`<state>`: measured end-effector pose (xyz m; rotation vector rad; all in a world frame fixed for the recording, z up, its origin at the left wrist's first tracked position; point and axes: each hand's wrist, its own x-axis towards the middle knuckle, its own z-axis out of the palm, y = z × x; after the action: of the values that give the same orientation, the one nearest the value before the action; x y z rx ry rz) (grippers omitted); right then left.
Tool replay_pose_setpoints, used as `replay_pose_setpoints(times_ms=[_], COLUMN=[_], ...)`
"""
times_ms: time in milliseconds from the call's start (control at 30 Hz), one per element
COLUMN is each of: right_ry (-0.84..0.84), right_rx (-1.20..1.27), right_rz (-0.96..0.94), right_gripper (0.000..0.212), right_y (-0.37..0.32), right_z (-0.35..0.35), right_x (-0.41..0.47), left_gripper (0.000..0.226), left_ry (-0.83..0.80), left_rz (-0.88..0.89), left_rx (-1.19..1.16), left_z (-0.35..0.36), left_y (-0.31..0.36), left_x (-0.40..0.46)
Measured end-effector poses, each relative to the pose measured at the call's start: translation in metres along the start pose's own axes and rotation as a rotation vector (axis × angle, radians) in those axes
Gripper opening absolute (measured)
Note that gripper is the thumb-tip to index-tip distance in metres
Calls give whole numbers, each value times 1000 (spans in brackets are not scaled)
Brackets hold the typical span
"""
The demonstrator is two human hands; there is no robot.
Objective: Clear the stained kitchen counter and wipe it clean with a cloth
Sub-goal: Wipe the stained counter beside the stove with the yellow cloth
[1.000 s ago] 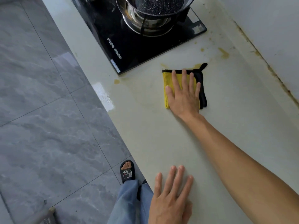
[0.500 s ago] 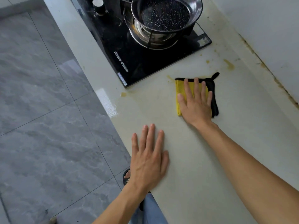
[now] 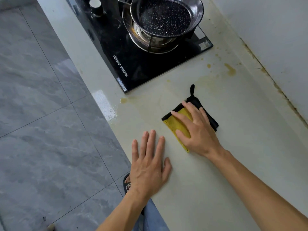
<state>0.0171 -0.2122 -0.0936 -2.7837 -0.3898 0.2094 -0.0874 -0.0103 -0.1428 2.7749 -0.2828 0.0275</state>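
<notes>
Yellow-and-black cloth [image 3: 177, 124] mid-table beneath flat right hand [image 3: 198, 130], left hand [image 3: 148, 165] flat near table [image 3: 233, 172] front edge, both grips open-fingered, stains [image 3: 230, 70] toward gas hob [image 3: 141, 64], bare surface nearer.

Right hand [image 3: 198, 130] flat on the cloth [image 3: 176, 122]; left hand [image 3: 148, 165] flat on the counter [image 3: 216, 189]; stains [image 3: 230, 70] at one o'clock.

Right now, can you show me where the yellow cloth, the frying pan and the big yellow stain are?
yellow cloth [image 3: 174, 124]: head view, on its bare yellow part left of the fingers.
frying pan [image 3: 165, 18]: head view, on its speckled inside bottom.
big yellow stain [image 3: 230, 70]: head view, on the smear's middle.
</notes>
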Motion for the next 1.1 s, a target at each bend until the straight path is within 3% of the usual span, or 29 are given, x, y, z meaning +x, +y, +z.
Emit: replay_pose_setpoints(times_ms=[100,267,467,700,900,1033,1100], right_ry=[216,163,159,107,257,298,238], right_rx=[-37,-84,196,388,1153,1384,1339], right_rz=[144,345,430,602,1005,1201,1223], right_gripper=[47,52,18,10,23,35,49], right_y=[-30,-49,-42,-33,-14,8,19], right_z=[6,8,-5,-22,-30,-34,-34], right_x=[10,33,33,25,0,-31,-41], left_gripper=[70,70,69,70,69,70,70], left_ry=[-4,-3,-23,-23,-31,-20,-6], left_rz=[3,-1,-9,-3,0,4,5], left_rx=[9,4,9,15,27,30,21], left_z=[-1,-2,-6,-4,-4,-5,-4], left_y=[0,1,2,1,0,0,0], left_x=[0,1,2,1,1,1,1])
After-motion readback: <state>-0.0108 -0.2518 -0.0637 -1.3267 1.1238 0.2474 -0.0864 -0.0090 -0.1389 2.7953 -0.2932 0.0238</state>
